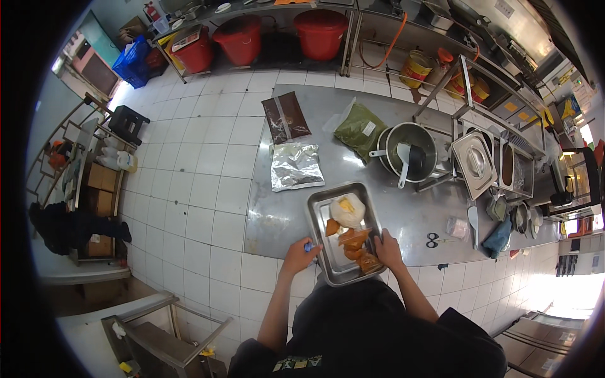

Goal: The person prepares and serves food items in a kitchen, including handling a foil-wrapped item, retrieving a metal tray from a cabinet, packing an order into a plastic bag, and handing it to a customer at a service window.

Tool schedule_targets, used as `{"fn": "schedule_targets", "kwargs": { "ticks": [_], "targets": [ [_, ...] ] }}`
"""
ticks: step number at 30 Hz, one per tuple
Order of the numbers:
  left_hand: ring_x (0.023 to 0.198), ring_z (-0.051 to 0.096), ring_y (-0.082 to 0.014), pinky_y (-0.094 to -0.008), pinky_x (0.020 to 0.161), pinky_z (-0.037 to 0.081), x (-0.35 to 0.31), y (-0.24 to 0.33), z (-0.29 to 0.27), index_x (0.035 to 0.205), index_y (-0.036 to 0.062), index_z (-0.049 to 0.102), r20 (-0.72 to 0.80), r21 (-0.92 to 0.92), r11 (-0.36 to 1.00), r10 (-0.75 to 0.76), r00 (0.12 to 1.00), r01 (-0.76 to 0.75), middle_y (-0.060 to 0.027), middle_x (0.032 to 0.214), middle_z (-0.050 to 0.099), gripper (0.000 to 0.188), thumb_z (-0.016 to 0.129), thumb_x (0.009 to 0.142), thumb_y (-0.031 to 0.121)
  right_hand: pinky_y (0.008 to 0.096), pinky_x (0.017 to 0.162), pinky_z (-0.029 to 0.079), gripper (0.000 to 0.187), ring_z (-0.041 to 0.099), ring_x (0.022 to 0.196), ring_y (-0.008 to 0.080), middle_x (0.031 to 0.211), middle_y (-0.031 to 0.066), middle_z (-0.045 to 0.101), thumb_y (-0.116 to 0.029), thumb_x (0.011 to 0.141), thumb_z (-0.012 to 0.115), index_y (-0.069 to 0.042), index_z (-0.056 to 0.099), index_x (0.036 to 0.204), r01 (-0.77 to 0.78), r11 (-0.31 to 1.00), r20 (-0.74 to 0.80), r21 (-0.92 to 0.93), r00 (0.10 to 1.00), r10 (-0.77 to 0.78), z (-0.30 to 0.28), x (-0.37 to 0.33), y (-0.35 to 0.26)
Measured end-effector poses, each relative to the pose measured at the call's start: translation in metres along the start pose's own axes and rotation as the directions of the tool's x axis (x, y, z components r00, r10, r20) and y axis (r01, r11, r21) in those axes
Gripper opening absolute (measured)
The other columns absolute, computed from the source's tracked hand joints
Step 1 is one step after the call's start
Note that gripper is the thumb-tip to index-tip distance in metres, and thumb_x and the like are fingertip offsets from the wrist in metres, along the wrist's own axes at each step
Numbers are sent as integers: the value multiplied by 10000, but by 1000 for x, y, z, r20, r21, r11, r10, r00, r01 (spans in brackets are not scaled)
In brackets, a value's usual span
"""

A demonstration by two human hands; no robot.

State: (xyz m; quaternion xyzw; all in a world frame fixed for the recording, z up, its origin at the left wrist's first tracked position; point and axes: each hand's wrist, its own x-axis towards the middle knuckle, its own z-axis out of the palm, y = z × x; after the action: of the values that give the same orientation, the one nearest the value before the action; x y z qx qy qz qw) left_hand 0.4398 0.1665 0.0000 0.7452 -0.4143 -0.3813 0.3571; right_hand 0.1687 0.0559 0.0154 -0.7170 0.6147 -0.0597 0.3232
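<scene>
Steel counter [283, 214], white-tiled kitchen floor [201, 164]

Ahead of the hands on the steel tabletop [283, 220] lie a silver foil pouch [295, 166], a dark brown bag [285, 117] beyond it, and a green bag [360, 129] to its right. Further right stands a metal pot [413, 151] holding ladles. Black scissors [432, 240] lie just right of the hands. Three red buckets [320, 33] sit under the far shelf.
</scene>
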Motion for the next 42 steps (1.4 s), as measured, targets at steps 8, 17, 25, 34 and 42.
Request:
{"fn": "schedule_targets", "kwargs": {
  "ticks": [8,17,25,34,42],
  "targets": [
    [953,615,-364,-430,808,486,178,-10,-48,954,1,630,-492,270,859,-264,829,434,-209,1011,638,614,758,653,520,563,644,442,228,563,752,508,756,311,589,-222,913,490,-5,424,941,-52,997,-158,55,986,61,-3,8,19],
    [814,633,-330,-393,744,491,132,-36,-73,948,-1,622,-431,385,911,34,902,149,-184,901,657,477,767,684,368,486,863,436,334,523,1032,427,1063,296,547,-158,885,519,11,439,1162,77,989,-449,-128,885,-127,10,10,8],
    [515,436,-72,-275,453,366,-23,46,-155,816,39,537,70,-156,968,-188,980,197,3,590,454,210,706,737,134,373,1084,262,900,266,1342,300,1428,215,269,-294,769,737,3,199,1426,310,791,145,527,885,-443,46,1,-177],
    [644,559,-156,-303,602,457,-61,-65,-306,906,2,615,342,-166,986,79,936,-23,-83,727,614,276,716,726,185,374,1014,343,922,411,1213,245,1298,150,425,-319,687,816,-16,277,1370,64,696,634,715,360,-684,214,-52,-335],
    [640,524,-205,-328,618,442,-57,-112,-467,809,2,565,306,-107,987,145,941,-117,-115,700,571,204,637,714,167,267,803,470,492,566,912,106,986,31,606,-164,700,801,-19,553,1099,-15,674,663,739,199,-722,302,-73,-515]
  ]
}}
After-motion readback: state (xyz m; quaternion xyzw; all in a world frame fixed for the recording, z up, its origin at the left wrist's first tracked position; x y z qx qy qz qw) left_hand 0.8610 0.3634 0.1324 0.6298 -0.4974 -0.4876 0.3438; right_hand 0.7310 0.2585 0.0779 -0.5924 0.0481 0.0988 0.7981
